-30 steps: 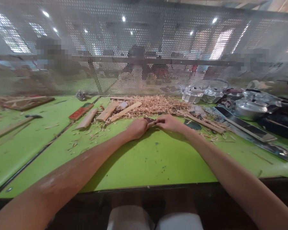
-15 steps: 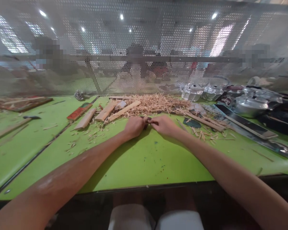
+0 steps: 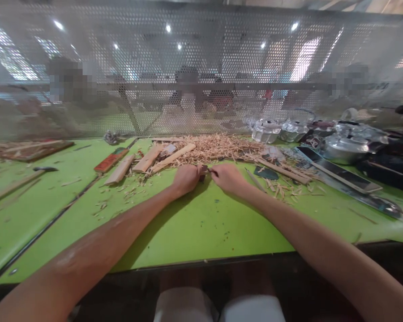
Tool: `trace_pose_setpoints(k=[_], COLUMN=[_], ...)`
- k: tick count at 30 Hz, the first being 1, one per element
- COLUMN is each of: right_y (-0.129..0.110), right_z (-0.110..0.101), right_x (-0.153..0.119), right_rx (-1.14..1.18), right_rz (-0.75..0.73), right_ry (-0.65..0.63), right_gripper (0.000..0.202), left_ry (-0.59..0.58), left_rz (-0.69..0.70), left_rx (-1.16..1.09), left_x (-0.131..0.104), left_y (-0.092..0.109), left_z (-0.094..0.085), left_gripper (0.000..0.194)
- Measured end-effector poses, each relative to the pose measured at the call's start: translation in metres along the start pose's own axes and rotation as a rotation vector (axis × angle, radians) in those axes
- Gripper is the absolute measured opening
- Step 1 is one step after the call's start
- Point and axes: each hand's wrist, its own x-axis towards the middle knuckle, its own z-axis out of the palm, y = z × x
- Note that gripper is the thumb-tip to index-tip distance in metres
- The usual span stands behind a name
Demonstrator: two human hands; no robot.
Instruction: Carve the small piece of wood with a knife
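Wood shavings (image 3: 218, 147) are heaped at the back of the green tabletop (image 3: 201, 232), and just in front of the heap a small brown piece (image 3: 203, 176) is gripped in the left hand (image 3: 186, 180). By the right hand (image 3: 230, 178), a thin stick (image 3: 208, 171) seems to be pinched at one end, with its other end at the brown piece. The two hands are set close together, with only a small gap between them. What the brown piece is made of cannot be told, as it is mostly hidden by fingers. To the right, a thin gray tool (image 3: 255, 180) is laid beside the right hand, with a dark green scrap (image 3: 266, 173) near it. Behind the left hand and to its left, three flat pieces of wood (image 3: 148, 159) are laid. The stick could be snapped if it were pushed or bent too hard, since it looks so thin. The grip could be lost too, as the stick seems to be held only by fingertips. If the right hand were swung out, the gray tool might be bumped; whether its edge is sharp cannot be seen.
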Motion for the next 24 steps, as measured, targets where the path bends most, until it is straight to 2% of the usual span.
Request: trace_pose_setpoints(k=[4, 9, 13, 15, 17, 21, 24], right_y=[0.003, -0.012, -0.006, -0.003, -0.005, -0.007, 0.003], right_z=[0.0, 0.007, 0.002, 0.002, 0.005, 0.015, 0.019], right_x=[0.001, -0.005, -0.002, 0.0, 0.001, 0.001, 0.004], right_rx=[0.007, 0.066, 0.006, -0.009, -0.001, 0.032, 0.0], right_rz=[0.055, -0.02, 0.07, 0.094, 0.06, -0.068, -0.023], right_ry=[0.008, -0.001, 0.035, 0.039, 0.033, 0.035, 0.074], right_gripper=[0.042, 0.038, 0.038, 0.04, 0.04, 0.037, 0.04], left_ry=[0.022, 0.016, -0.006, -0.01, -0.003, -0.001, -0.003], left_rz=[-0.052, -0.004, -0.052, -0.025, 0.016, 0.057, 0.019], left_rx=[-0.009, 0.073, 0.042, 0.067, 0.099, 0.124, 0.065], left_x=[0.001, 0.0, 0.002, 0.004, 0.006, 0.007, 0.008], left_y=[0.0, -0.001, -0.002, -0.004, -0.006, -0.007, -0.006], left_z=[0.0, 0.0, 0.003, 0.006, 0.009, 0.011, 0.009], left_gripper=[0.061, 0.049, 0.059, 0.052, 0.046, 0.046, 0.047])
